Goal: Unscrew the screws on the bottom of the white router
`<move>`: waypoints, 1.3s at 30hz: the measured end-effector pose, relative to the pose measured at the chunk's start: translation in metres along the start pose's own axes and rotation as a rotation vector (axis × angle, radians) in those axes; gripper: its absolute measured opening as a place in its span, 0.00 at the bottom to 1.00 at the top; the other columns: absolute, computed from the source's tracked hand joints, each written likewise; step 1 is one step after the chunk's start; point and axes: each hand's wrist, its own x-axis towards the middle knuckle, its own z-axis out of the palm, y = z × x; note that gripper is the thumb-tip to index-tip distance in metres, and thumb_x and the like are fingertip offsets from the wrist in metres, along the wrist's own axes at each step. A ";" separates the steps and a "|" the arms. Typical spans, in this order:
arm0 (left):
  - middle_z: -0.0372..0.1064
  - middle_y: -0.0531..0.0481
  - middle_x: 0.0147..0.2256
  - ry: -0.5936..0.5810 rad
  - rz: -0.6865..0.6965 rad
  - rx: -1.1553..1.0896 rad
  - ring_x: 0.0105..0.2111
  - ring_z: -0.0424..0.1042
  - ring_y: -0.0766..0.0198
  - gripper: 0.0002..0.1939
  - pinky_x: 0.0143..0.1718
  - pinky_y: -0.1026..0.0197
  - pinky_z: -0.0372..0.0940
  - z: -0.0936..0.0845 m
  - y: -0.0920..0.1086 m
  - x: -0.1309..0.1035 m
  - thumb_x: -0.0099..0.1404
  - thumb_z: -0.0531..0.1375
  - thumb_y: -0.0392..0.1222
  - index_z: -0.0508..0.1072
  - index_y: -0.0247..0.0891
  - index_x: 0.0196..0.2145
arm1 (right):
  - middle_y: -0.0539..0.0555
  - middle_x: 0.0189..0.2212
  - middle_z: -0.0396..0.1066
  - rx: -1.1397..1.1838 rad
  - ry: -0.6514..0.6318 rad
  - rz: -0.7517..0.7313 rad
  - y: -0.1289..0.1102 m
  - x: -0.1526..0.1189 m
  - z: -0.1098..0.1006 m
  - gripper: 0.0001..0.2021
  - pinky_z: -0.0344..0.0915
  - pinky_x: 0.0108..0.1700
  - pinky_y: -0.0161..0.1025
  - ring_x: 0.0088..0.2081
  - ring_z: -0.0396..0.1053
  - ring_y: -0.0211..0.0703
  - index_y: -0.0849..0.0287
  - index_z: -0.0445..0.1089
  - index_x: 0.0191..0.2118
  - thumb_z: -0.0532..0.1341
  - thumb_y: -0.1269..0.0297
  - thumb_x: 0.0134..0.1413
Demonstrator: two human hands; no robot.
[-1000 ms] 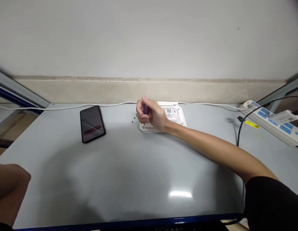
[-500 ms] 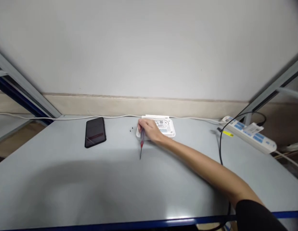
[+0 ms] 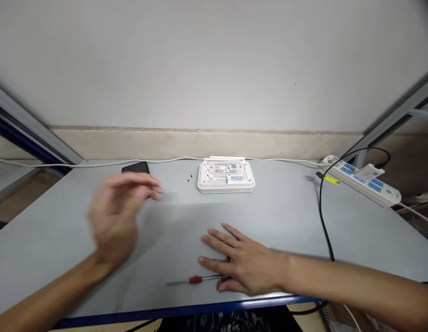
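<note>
My right hand (image 3: 246, 265) lies palm down near the front edge of the table, fingers spread. It covers part of a screwdriver (image 3: 195, 280) with a red collar, whose shaft points left. My left hand (image 3: 119, 214) is above the table's left side, smeared by motion, its fingers loosely bent and apart from the thumb, with nothing seen in it. Behind it a black smartphone (image 3: 136, 167) is partly hidden. Towards the wall a white router (image 3: 225, 177) rests with its labelled, vented face up. Several tiny dark screws (image 3: 189, 178) lie left of it.
At the right a white power strip (image 3: 366, 180) holds a white adapter (image 3: 369, 173). A black cable (image 3: 322, 216) with a yellow tag (image 3: 332, 180) runs to the front edge. A white cable (image 3: 158, 161) follows the wall. Metal frame posts (image 3: 34, 124) flank the table.
My right hand has left the router, moved towards the front edge and opened, with the screwdriver now on the table. My left hand has come in from the left, in front of the smartphone.
</note>
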 end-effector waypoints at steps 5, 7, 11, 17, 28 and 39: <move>0.69 0.48 0.45 -0.590 0.093 0.195 0.44 0.69 0.62 0.10 0.46 0.59 0.67 0.025 -0.015 -0.031 0.70 0.53 0.44 0.68 0.41 0.47 | 0.63 0.65 0.54 -0.050 0.082 0.130 0.017 0.007 0.011 0.25 0.50 0.65 0.52 0.67 0.48 0.51 0.61 0.56 0.64 0.48 0.54 0.67; 0.67 0.46 0.48 -0.790 0.177 0.285 0.46 0.68 0.59 0.14 0.47 0.58 0.66 0.024 -0.022 -0.042 0.69 0.53 0.47 0.67 0.42 0.49 | 0.64 0.61 0.60 -0.079 0.153 0.200 0.028 0.013 0.010 0.22 0.57 0.61 0.51 0.63 0.54 0.52 0.62 0.61 0.60 0.49 0.57 0.67; 0.66 0.44 0.45 -0.850 0.334 0.441 0.41 0.67 0.57 0.15 0.41 0.56 0.65 0.011 -0.033 -0.064 0.65 0.57 0.52 0.68 0.40 0.44 | 0.63 0.45 0.69 -0.132 0.240 0.312 0.041 0.017 0.007 0.15 0.65 0.45 0.48 0.46 0.65 0.51 0.62 0.69 0.47 0.52 0.59 0.65; 0.64 0.50 0.30 -0.773 0.570 0.585 0.28 0.63 0.63 0.10 0.30 0.60 0.58 0.014 -0.045 -0.079 0.71 0.51 0.38 0.64 0.39 0.30 | 0.57 0.31 0.67 -0.273 0.211 0.504 0.047 0.006 0.006 0.13 0.61 0.35 0.43 0.32 0.63 0.45 0.62 0.66 0.34 0.52 0.59 0.64; 0.63 0.55 0.19 -0.756 0.391 0.757 0.17 0.61 0.65 0.18 0.19 0.62 0.40 0.082 -0.066 -0.023 0.75 0.41 0.46 0.62 0.39 0.32 | 0.49 0.23 0.66 -0.026 0.352 0.537 0.092 0.032 -0.002 0.15 0.52 0.26 0.35 0.23 0.60 0.37 0.58 0.64 0.34 0.45 0.61 0.68; 0.74 0.53 0.29 -0.655 0.302 0.469 0.26 0.71 0.65 0.13 0.27 0.65 0.58 0.097 -0.071 -0.010 0.72 0.46 0.42 0.69 0.40 0.41 | 0.55 0.39 0.69 -0.042 0.406 0.426 0.093 0.025 0.006 0.21 0.64 0.34 0.38 0.36 0.66 0.43 0.60 0.63 0.50 0.52 0.77 0.49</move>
